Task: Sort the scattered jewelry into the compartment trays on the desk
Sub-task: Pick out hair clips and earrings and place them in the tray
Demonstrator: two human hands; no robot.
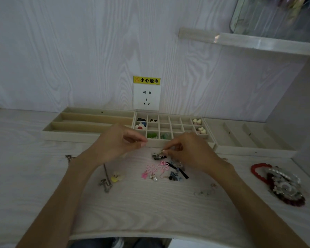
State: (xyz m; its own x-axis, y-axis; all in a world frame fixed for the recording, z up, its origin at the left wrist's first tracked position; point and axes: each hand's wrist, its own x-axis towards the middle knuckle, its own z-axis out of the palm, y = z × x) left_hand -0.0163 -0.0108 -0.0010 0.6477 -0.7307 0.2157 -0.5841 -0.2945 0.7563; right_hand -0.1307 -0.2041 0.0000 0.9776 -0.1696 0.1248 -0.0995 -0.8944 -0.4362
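Observation:
Three beige trays line the wall: a long-slot tray (89, 122), a grid tray (175, 125) with small pieces in some cells, and a stepped tray (249, 138). In front of the grid tray my right hand (188, 149) pinches a small black-and-white earring (158, 156) that hangs just above the desk. My left hand (118, 140) hovers beside it, thumb and fingers curled together; whether it holds anything I cannot tell. Below lie pink flower earrings (157, 167), a dark ribbon piece (177, 171) and other small pieces.
A chain necklace (106, 179) and a yellow charm (115, 178) lie at the left. Red bead bracelets and pearl strands (279, 183) are heaped at the right. Pale beads (204, 191) sit near my right forearm. A wall socket (146, 96) is behind the trays.

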